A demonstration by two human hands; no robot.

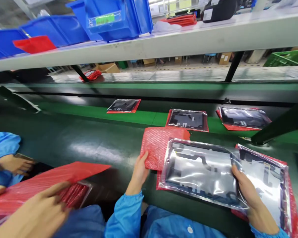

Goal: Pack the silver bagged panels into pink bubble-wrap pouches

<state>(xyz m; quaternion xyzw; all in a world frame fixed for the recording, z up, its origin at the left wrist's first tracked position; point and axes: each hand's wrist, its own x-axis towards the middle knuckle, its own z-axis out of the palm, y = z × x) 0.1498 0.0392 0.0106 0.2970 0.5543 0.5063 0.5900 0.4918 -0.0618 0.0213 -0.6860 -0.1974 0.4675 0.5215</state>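
My left hand (139, 170) pinches the lower left edge of a red bubble-wrap bag (155, 145), thumb in front. With my right hand (247, 190) I grip the right end of a dark flat screen panel (201, 168) in clear plastic, thumb on its face. The panel overlaps the red bag's right side, and more red wrap shows below it. Under and beside my right hand lies another wrapped panel (263, 181) on red bubble wrap. Both hands are closed; the fingers behind the bag and panel are mostly hidden.
Wrapped panels on red bags lie along the green strip, including a middle one (187, 119). Another person's blurred hand (37, 211) is over red wrap at left; a co-worker's hand (16, 163) shows beyond. A dark post (283, 120) stands right; blue bins (119, 19) sit overhead.
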